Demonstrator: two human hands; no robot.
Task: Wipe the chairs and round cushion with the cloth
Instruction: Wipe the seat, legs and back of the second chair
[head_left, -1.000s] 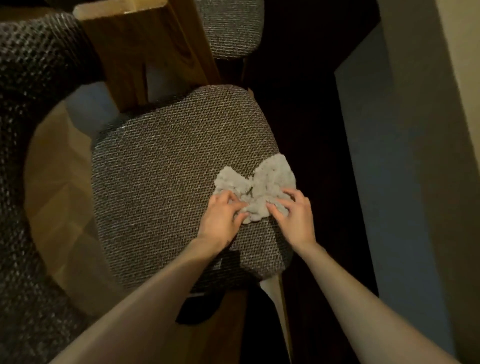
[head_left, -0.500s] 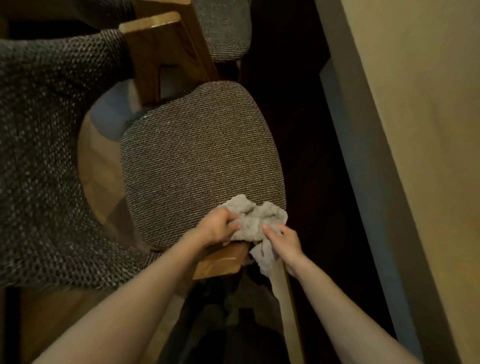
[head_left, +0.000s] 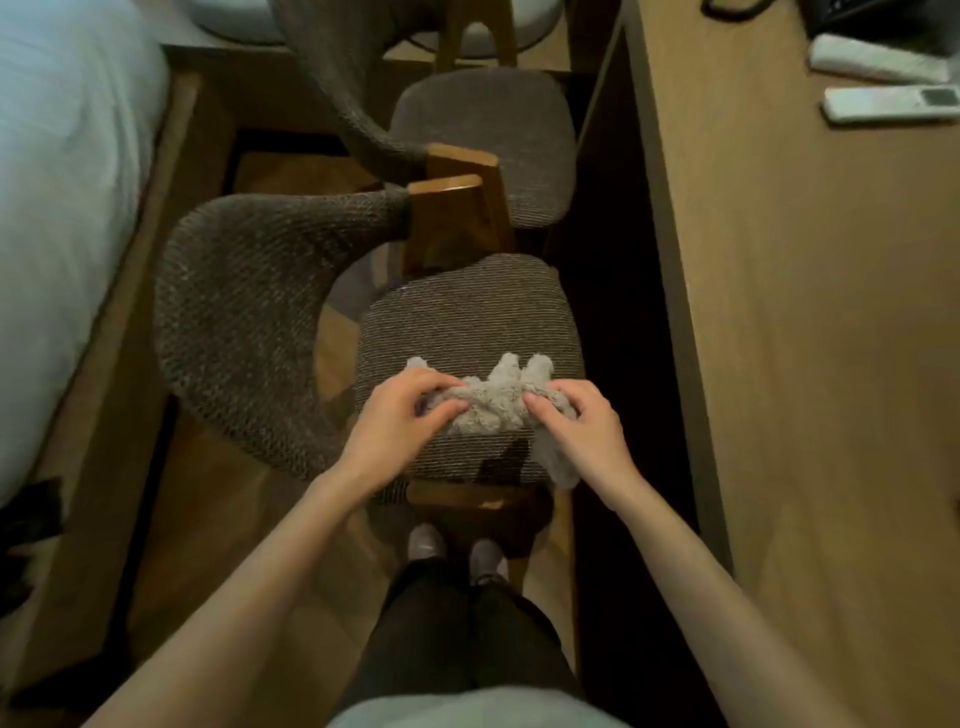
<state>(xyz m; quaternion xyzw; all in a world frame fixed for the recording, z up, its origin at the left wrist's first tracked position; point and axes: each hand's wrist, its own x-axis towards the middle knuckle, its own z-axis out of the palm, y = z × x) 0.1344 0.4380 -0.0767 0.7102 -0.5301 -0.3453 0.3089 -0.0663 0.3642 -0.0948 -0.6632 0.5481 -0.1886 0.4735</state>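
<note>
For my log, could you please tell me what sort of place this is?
Probably a hotel room or bedroom: a white bed on the left, and a wooden desk with remote controls on the right.

the cloth (head_left: 493, 410) is pale grey. the near chair's seat (head_left: 467, 322) is grey-brown, crossed by fine light stripes; its backrest (head_left: 244, 322) is darker grey with a dotted weave, and its frame (head_left: 452, 218) is warm brown wood. the far chair's seat (head_left: 488, 140) is plain grey-brown. the bench (head_left: 805, 312) is light tan, the bed (head_left: 62, 182) pale bluish white, the remote (head_left: 891, 104) white.
</note>
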